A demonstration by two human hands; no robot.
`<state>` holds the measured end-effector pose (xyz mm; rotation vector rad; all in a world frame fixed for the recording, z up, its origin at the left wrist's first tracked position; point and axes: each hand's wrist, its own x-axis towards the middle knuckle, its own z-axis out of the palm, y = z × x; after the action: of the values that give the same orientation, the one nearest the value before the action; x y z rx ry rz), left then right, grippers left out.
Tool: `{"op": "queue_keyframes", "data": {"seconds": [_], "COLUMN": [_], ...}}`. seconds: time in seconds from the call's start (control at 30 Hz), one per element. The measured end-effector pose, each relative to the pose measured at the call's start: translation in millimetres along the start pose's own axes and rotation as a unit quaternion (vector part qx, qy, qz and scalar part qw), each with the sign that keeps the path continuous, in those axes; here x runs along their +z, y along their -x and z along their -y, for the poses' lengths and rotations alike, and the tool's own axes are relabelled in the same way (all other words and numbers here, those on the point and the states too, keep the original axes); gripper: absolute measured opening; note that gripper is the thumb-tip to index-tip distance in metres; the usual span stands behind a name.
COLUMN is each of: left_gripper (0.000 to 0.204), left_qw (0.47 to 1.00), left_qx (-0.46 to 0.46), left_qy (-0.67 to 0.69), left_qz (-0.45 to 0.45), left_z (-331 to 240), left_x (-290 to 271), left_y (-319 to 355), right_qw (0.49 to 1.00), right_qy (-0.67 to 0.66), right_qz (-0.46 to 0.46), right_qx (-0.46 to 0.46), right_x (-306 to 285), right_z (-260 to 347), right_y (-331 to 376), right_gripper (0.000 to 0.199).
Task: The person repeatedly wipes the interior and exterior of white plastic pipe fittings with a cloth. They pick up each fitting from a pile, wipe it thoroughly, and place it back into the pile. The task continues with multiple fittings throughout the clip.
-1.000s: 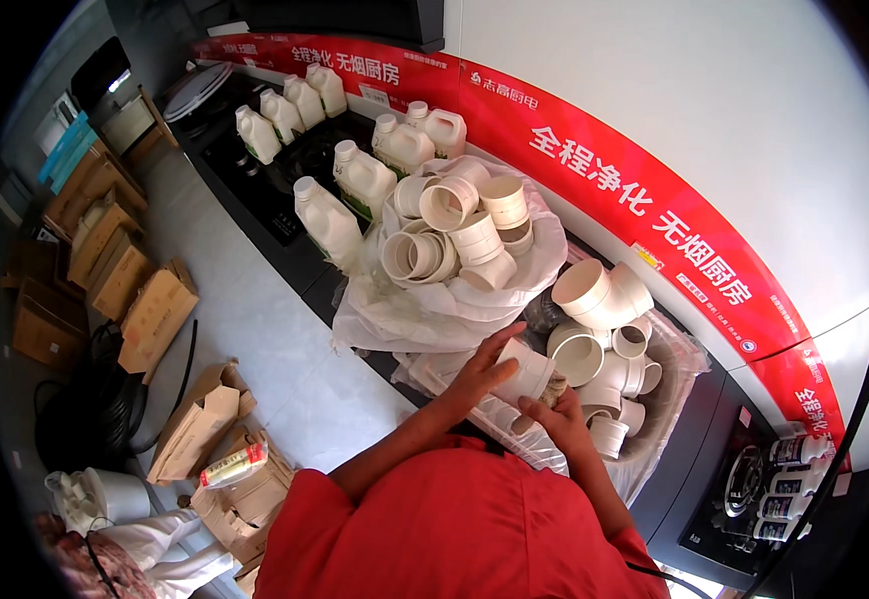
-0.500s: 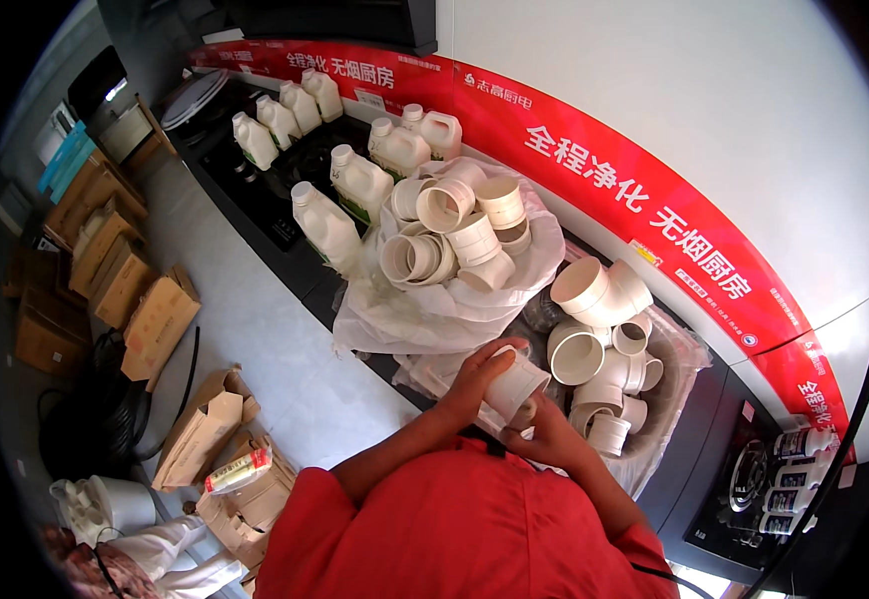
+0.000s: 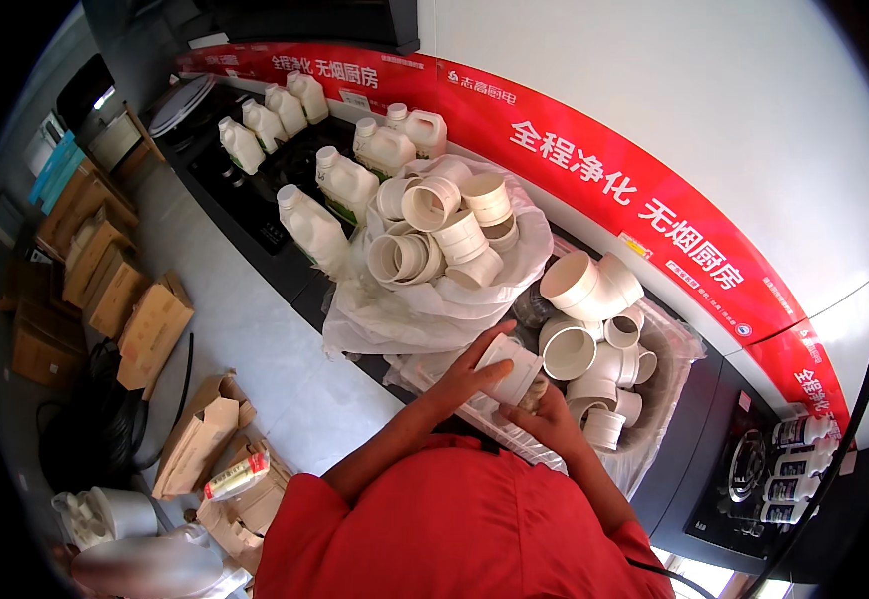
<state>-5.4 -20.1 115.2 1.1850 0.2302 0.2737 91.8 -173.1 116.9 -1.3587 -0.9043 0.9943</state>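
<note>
My left hand (image 3: 469, 371) and my right hand (image 3: 544, 417) both hold one white plastic pipe fitting (image 3: 510, 367) in front of my red shirt. The left hand wraps its near side, the right hand supports it from below right. Just beyond it lies an open plastic bag (image 3: 666, 344) with several white pipe fittings, among them a large elbow (image 3: 582, 285). Further left, a second heap of white fittings (image 3: 439, 230) rests on a crumpled clear bag (image 3: 394, 319).
Several white jugs (image 3: 346, 182) stand on the dark counter (image 3: 255, 210) at the back left. A red banner (image 3: 604, 190) runs along the white wall. Cardboard boxes (image 3: 145, 324) and paper bags (image 3: 200, 444) lie on the floor at left. A stove top (image 3: 749, 469) sits at right.
Both hands have drawn the white fitting closer to my body, with the left hand now wrapped further around it.
</note>
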Motion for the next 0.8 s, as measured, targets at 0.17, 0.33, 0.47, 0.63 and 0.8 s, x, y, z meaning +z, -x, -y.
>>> {"op": "queue_keyframes", "data": {"seconds": [0.17, 0.33, 0.47, 0.63, 0.8], "left_gripper": [0.052, 0.042, 0.038, 0.046, 0.051], "left_qw": [0.982, 0.996, 0.993, 0.976, 0.991], "left_qx": [0.156, 0.065, -0.028, -0.157, -0.095], "left_qy": [-0.095, 0.022, 0.098, 0.133, 0.094], "left_qz": [-0.038, -0.053, -0.059, -0.071, -0.019], "left_z": [-1.0, -12.1, -5.6, 22.6, 16.9], "left_x": [6.0, 16.6, 14.8, 4.6, 3.1], "left_y": [-2.3, -1.1, -1.6, -8.9, -11.3], "right_qw": [0.987, 0.998, 0.971, 0.949, 0.998], "right_qy": [-0.149, -0.069, 0.21, 0.293, 0.062], "right_qz": [-0.021, -0.013, 0.049, 0.08, 0.012], "right_qx": [0.047, 0.007, -0.106, -0.084, -0.009], "right_x": [0.8, 10.5, 3.2, -5.0, -8.3], "right_z": [22.7, 28.5, 13.4, -19.0, -4.8], "right_y": [0.6, 4.5, 0.1, -1.7, 1.1], "right_gripper": [0.042, 0.041, 0.042, 0.043, 0.039]}}
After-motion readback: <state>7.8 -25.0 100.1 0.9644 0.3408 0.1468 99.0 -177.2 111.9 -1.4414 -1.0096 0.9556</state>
